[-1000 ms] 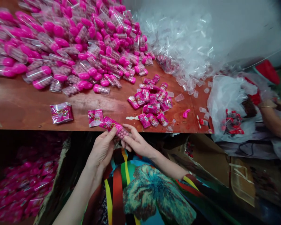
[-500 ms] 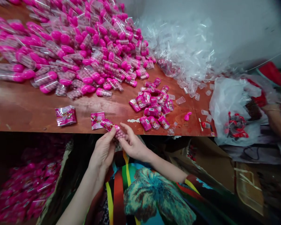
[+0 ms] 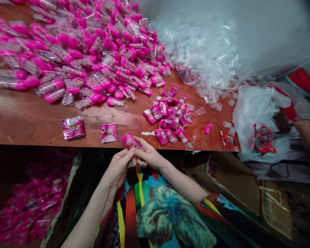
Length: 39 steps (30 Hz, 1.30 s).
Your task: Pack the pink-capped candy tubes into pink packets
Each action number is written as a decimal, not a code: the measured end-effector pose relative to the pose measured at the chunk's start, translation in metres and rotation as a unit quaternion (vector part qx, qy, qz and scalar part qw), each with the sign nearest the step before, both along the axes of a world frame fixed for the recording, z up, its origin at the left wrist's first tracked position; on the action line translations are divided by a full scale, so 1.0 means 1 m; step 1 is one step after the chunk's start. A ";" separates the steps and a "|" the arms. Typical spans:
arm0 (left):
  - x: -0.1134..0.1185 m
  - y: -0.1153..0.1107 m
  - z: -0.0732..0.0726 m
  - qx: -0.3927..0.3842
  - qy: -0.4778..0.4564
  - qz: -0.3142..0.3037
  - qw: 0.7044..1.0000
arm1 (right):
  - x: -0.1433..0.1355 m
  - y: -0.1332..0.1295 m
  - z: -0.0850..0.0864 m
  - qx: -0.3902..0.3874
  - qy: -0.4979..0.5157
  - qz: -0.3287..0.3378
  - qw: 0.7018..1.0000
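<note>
At the table's front edge, my left hand [image 3: 120, 165] and my right hand [image 3: 150, 154] both grip one small candy bottle [image 3: 130, 141] in a shiny pink printed sleeve. It lies tilted, its upper end pointing away to the left; my fingers hide its lower end. Just left of it lies a flat stack of pink printed sleeves [image 3: 109, 133]. A thicker stack of sleeves [image 3: 73, 127] sits farther left. To the right is a small heap of sleeved bottles [image 3: 169, 123].
A big pile of clear, pink-capped candy bottles [image 3: 93, 58] covers the back left. Clear plastic cups [image 3: 209, 58] are heaped behind. A white bag [image 3: 260, 103] with red-capped pieces stands right, beside another person's arm [image 3: 307, 134]. Below left, a box holds pink bottles [image 3: 33, 206].
The pink sleeve now covers the part of the bottle where bare candies showed before. My right fingers have closed in around its lower end, and the bottle has shifted slightly right.
</note>
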<state>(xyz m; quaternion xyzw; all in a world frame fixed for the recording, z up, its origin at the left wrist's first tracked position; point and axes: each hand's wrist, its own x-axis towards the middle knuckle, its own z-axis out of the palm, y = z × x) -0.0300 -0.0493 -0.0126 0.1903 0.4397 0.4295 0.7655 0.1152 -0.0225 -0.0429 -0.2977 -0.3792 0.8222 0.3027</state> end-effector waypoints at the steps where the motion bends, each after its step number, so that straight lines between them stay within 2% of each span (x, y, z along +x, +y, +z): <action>1: -0.001 0.001 0.000 0.004 0.008 -0.012 1.000 | 0.000 0.000 -0.003 -0.004 0.002 0.004 1.000; 4: -0.005 0.004 0.002 -0.001 0.018 -0.051 0.999 | -0.001 -0.002 -0.008 -0.011 0.004 0.001 1.000; 6: -0.005 0.007 0.003 -0.010 0.031 -0.036 0.999 | -0.002 -0.004 -0.009 -0.009 -0.007 -0.016 1.000; 11: 0.003 0.012 0.007 0.006 0.095 0.142 0.985 | 0.001 -0.002 -0.004 0.013 -0.056 -0.046 0.997; 14: 0.009 0.014 0.007 0.044 0.133 0.191 0.972 | 0.002 0.000 -0.002 0.027 -0.060 -0.042 0.997; 18: 0.010 0.014 0.005 0.087 0.206 0.170 0.960 | 0.002 -0.002 -0.005 0.035 -0.042 -0.041 0.998; 23: 0.006 0.011 0.001 0.126 0.250 0.137 0.950 | 0.006 -0.006 -0.013 0.033 -0.013 -0.001 0.999; 27: 0.003 0.005 0.000 0.147 0.301 0.112 0.935 | 0.004 -0.007 -0.015 0.036 -0.028 -0.012 0.999; 30: 0.002 0.007 0.002 0.138 0.309 0.100 0.936 | -0.002 -0.008 -0.012 0.022 -0.018 -0.032 0.999; 32: 0.005 0.017 0.004 0.137 0.304 0.084 0.939 | -0.007 -0.008 -0.009 -0.016 0.008 -0.068 0.998; 34: 0.015 0.033 0.010 0.162 0.316 0.053 0.933 | -0.008 -0.004 -0.004 -0.069 0.041 -0.139 0.987; 37: 0.036 0.059 0.025 0.247 0.307 0.009 0.919 | -0.003 0.008 0.005 -0.137 0.085 -0.254 0.954; 39: 0.045 0.069 0.035 0.299 0.291 -0.006 0.909 | 0.004 0.018 0.010 -0.154 0.107 -0.290 0.938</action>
